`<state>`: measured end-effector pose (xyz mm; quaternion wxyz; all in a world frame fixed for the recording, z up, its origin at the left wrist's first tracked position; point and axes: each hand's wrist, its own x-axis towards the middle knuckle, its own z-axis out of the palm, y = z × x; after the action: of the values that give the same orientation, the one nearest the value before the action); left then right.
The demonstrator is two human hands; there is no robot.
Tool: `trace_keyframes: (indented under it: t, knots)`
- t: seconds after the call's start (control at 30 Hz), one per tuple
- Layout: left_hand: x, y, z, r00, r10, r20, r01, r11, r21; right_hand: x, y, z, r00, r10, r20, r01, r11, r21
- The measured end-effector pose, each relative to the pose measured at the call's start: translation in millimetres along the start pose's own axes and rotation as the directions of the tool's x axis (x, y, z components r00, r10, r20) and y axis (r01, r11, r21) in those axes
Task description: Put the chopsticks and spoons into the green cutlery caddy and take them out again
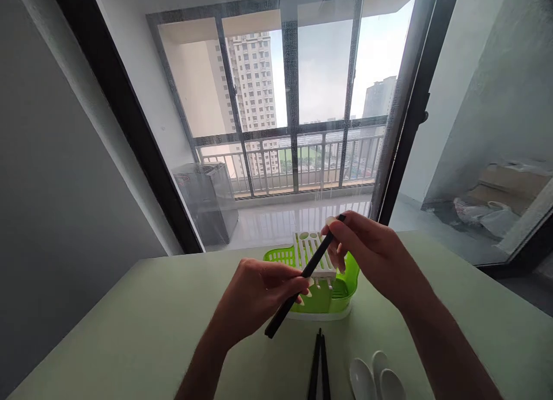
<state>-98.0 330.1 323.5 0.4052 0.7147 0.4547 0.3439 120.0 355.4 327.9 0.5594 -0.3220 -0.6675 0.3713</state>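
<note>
Both of my hands grip one black chopstick, which slants from lower left to upper right above the table. My left hand pinches its lower part. My right hand pinches its upper end. Just behind them stands a green cutlery drainer with a white slotted insert. More black chopsticks lie on the table in front, and white spoons lie to their right.
The pale green table runs up to a large glass window with a black frame. Beyond the glass is a balcony with a railing and a grey appliance. A grey wall stands on the left.
</note>
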Motion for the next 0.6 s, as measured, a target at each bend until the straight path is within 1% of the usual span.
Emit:
trace_keyframes:
  t: [0.07,0.13,0.2,0.23,0.27,0.3,0.33,0.37,0.43,0.5,0.6]
  knots:
    - [5.6,-2.3,-0.8,0.996,0.041,-0.081,-0.035,0.997,0.073,-0.5,-1.3,-3.0,0.997,-0.049,-0.061,0.048,0.999,-0.021]
    - [14.6,-12.2,-2.7,0.974,0.095,-0.204,-0.064,0.986,0.154,-0.8,-1.5,-5.7,0.983,-0.095,-0.158,0.090,0.995,-0.038]
    - [26.5,-32.6,-4.7,0.930,0.112,-0.351,-0.044,0.980,0.196,-0.7,-0.7,-7.7,0.957,-0.128,-0.262,0.115,0.991,-0.064]
    - [32.9,-46.2,-5.4,0.902,0.095,-0.422,-0.011,0.980,0.198,-0.6,0.1,-8.3,0.942,-0.139,-0.304,0.118,0.989,-0.084]
    - [39.2,-61.1,-5.7,0.879,0.060,-0.474,0.032,0.982,0.185,-0.6,1.1,-8.5,0.929,-0.147,-0.340,0.115,0.987,-0.111]
    - [44.9,-76.3,-5.6,0.874,0.011,-0.486,0.078,0.984,0.162,-0.7,2.2,-8.3,0.918,-0.154,-0.365,0.110,0.984,-0.139]
    - [49.9,-90.5,-5.2,0.880,-0.037,-0.473,0.115,0.984,0.137,-0.9,3.5,-7.6,0.911,-0.164,-0.379,0.106,0.980,-0.168]
    - [53.8,-103.1,-4.6,0.902,-0.074,-0.426,0.136,0.984,0.116,-1.2,4.7,-6.6,0.906,-0.176,-0.385,0.105,0.975,-0.198]
    - [58.1,-120.7,-3.6,0.936,-0.099,-0.338,0.144,0.983,0.111,-1.8,7.2,-3.3,0.902,-0.210,-0.378,0.118,0.961,-0.252]
    - [58.6,-127.6,-4.0,0.955,-0.075,-0.288,0.122,0.982,0.147,-2.1,9.5,1.4,0.905,-0.253,-0.343,0.144,0.939,-0.314]
    - [55.4,-121.9,-6.9,0.976,-0.054,-0.210,0.095,0.977,0.191,-1.5,12.4,10.4,0.914,-0.316,-0.255,0.190,0.888,-0.420]
